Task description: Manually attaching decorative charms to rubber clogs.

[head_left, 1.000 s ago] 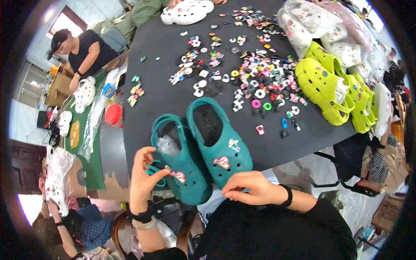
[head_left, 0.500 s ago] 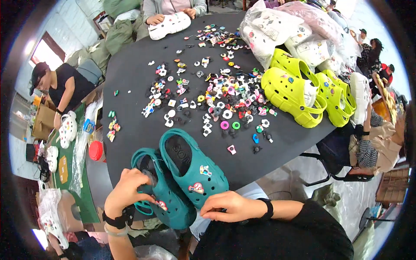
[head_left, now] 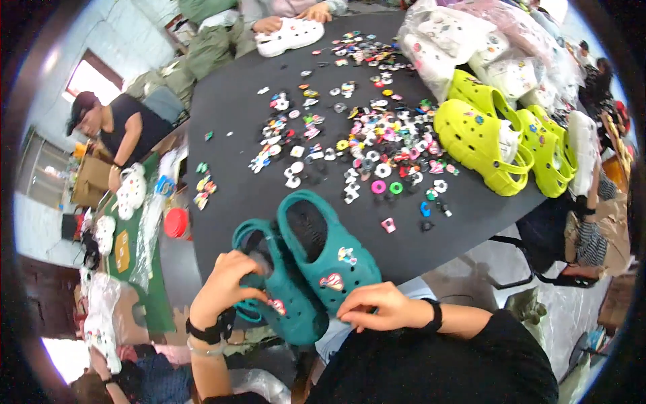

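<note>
The left hand point(head_left: 225, 286) covers the heel part of the left teal clog point(head_left: 282, 296), and its fingertips go out of sight inside the opening. The small charms point(head_left: 377, 145) on the black table point(head_left: 235, 121) are too tiny to tell their shapes.

Dark table point(head_left: 235, 121) w/ teal clog pair point(head_left: 316, 259), lime clogs point(head_left: 484, 135), white clog point(head_left: 289, 37), scattered charms point(head_left: 377, 145)

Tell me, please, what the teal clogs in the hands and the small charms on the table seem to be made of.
The teal clogs look like moulded foam or soft rubber with a matte finish: thick rounded walls, one even colour, no seams. The small charms seem to be moulded soft plastic or rubber, judging by their flat bright colours, though they are too small to tell for sure. The table has a dark matte top; its material is unclear.
</note>
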`<action>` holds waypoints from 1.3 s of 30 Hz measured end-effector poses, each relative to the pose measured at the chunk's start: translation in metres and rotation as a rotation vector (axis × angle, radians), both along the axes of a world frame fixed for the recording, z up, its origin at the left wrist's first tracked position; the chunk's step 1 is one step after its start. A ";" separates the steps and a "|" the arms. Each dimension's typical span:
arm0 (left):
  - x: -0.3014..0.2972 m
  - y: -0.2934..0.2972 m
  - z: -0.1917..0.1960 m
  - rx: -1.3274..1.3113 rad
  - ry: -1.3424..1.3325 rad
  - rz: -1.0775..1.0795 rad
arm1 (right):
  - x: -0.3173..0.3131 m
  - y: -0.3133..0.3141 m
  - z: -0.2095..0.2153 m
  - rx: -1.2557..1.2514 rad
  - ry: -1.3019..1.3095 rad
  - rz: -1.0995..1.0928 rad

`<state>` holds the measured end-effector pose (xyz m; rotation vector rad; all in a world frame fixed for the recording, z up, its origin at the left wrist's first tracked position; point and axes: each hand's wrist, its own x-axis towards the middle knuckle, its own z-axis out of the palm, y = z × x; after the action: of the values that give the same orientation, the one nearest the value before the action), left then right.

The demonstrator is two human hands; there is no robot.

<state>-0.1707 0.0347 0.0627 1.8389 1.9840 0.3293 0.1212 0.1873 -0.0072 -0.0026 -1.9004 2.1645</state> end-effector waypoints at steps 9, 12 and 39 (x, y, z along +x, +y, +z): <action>0.037 0.005 0.036 0.093 -0.099 0.104 | 0.011 -0.003 0.000 -0.122 -0.029 -0.037; 0.062 0.024 0.028 -0.251 -0.575 0.274 | 0.013 -0.008 0.000 -0.060 -0.028 -0.059; -0.101 -0.319 -0.042 0.800 -0.776 1.479 | 0.048 0.037 -0.022 -0.065 -0.154 -0.494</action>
<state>-0.2717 -0.2844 0.0210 -0.0788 2.2395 2.0287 0.1697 0.2242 -0.0296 -0.6009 -1.6750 1.9224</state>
